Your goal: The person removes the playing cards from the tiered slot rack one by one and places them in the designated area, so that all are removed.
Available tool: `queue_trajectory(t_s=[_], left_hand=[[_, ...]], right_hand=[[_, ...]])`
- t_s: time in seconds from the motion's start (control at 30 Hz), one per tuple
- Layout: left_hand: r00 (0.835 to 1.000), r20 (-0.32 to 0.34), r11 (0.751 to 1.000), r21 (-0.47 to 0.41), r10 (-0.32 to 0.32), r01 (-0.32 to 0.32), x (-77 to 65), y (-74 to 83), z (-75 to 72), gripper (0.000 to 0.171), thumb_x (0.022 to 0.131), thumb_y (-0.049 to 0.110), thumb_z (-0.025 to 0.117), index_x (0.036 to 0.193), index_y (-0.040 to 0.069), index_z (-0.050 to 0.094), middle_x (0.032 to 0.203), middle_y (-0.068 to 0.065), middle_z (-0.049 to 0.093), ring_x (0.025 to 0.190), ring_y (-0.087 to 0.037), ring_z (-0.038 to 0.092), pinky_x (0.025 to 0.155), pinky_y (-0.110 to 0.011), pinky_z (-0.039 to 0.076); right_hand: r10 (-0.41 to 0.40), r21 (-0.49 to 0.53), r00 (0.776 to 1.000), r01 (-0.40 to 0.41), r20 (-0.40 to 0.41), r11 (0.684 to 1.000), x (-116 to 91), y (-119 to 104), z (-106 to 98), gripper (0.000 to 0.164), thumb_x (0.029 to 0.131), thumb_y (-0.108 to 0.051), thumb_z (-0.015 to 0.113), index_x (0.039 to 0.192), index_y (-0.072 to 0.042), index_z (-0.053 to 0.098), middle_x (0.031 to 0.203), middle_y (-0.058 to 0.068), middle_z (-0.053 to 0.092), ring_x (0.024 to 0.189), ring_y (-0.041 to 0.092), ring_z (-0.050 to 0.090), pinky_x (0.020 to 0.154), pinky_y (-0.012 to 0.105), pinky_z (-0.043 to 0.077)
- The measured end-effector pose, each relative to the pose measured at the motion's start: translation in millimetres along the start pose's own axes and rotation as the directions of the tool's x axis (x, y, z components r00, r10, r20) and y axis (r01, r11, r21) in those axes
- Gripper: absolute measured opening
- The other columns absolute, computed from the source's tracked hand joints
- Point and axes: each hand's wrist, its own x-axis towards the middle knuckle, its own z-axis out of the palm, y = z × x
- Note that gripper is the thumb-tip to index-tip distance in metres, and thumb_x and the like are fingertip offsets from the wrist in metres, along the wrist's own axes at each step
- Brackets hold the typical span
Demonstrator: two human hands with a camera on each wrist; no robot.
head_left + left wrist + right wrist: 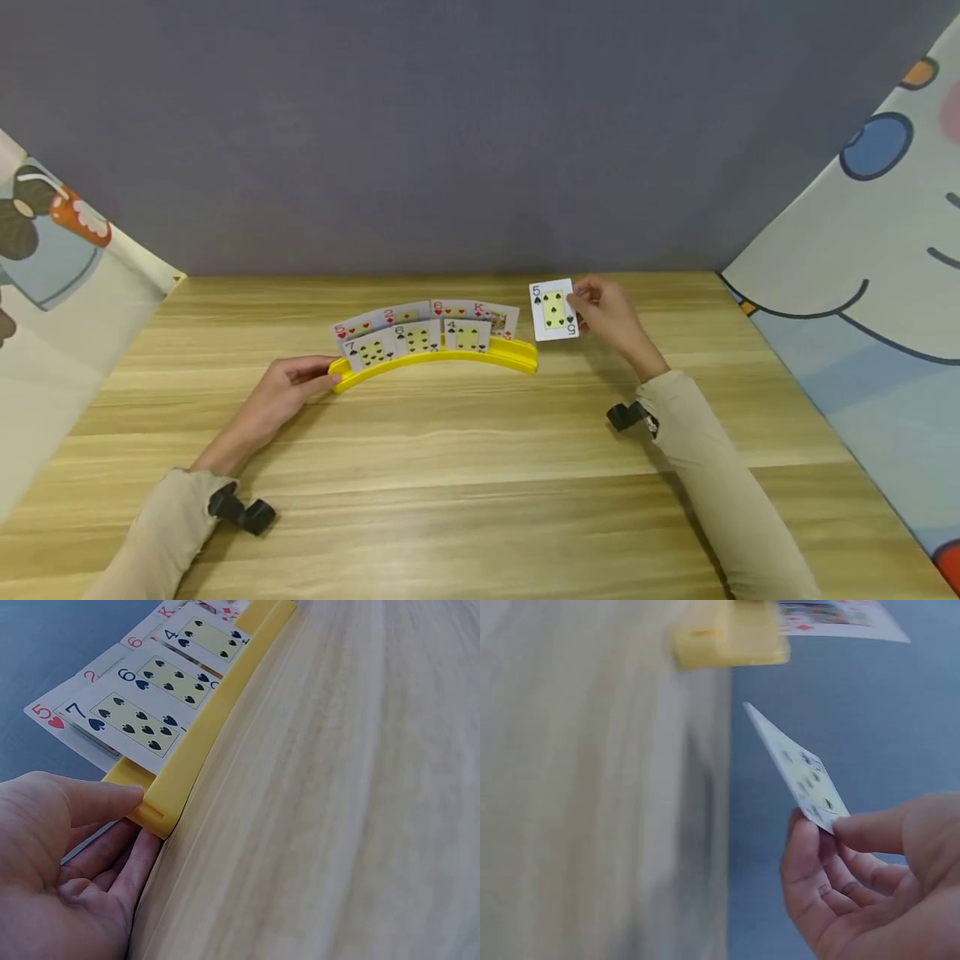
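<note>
Dark grey wall (pixel 450 133) stands behind a wood-grain worktop (pixel 480 500). Near the worktop's far edge, about midway between its left and right edges, is a curved yellow card holder (pixel 438 356). It carries four red-suited cards (pixel 362 326) behind the seven (pixel 370 351), six (pixel 415 338) and four of spades (pixel 466 336). Left hand (pixel 281 396) pinches the holder's left end. Right hand (pixel 611 317) pinches the five of spades (pixel 553 310) between thumb and fingers, just beside the holder's right end, not touching it.

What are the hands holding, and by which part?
The left hand pinches the yellow holder by its left end; the right hand pinches the five of spades by its right edge.
</note>
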Motion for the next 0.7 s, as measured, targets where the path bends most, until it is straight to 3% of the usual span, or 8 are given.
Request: queue_trajectory(t_s=[0.2,0.4,0.7], left_hand=[[1.0,-0.007,1.0,0.016,-0.009,0.009,0.8,0.9,1.2,0.041,0.096,0.022,0.069,0.129,-0.002,0.064,0.126,-0.023,0.064,0.099,-0.008,0.063,0.081,-0.02,0.052],[1.0,-0.003,1.0,0.025,0.0,0.0,0.1,2.5,-1.6,0.04,0.096,0.021,0.069,0.129,-0.002,0.064,0.128,-0.022,0.064,0.101,-0.006,0.062,0.082,-0.02,0.052],[1.0,0.003,1.0,-0.006,0.013,-0.013,0.5,0.2,0.3,0.04,0.095,0.018,0.069,0.128,-0.003,0.064,0.126,-0.023,0.064,0.099,-0.007,0.064,0.081,-0.021,0.053]], right_hand=[[0.052,-0.01,0.996,-0.052,0.078,0.999,6.0,11.8,12.4,0.018,0.098,-0.006,0.061,0.106,0.01,0.063,0.085,0.022,0.067,0.067,0.032,0.066,0.057,0.039,0.059],[0.112,0.04,0.989,-0.117,0.1,0.992,5.8,18.2,18.1,0.019,0.096,-0.002,0.062,0.106,0.013,0.062,0.084,0.022,0.068,0.061,0.024,0.065,0.055,0.034,0.058],[0.135,0.046,0.981,-0.143,0.138,0.989,13.2,22.7,21.6,0.019,0.096,-0.003,0.063,0.105,0.014,0.062,0.077,0.02,0.069,0.055,0.019,0.064,0.052,0.031,0.057]])
